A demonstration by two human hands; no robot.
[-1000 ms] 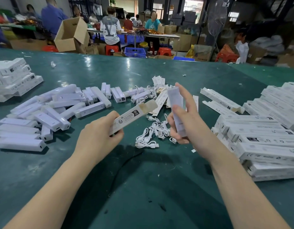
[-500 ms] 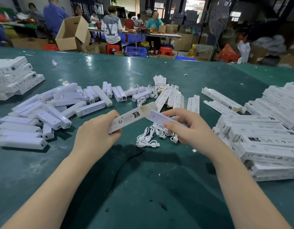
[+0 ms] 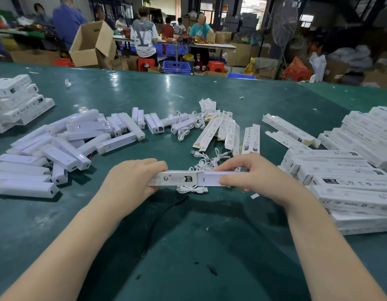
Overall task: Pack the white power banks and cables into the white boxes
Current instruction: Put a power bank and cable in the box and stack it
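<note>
Since the earlier frame, the power bank (image 3: 210, 178) has been turned level and its left end entered into the box (image 3: 174, 178). It is pinched by the right hand (image 3: 251, 175); the box is gripped by the left hand (image 3: 131, 181). Both are held just above the table (image 3: 199, 246), over the cables (image 3: 191, 189). Box label text is unreadable; "CE" is legible on the stacked boxes (image 3: 349, 203) to the right.

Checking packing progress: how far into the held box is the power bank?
Partly in. The power bank still sticks out of the white box on the right hand side; the left hand grips the box.
</note>
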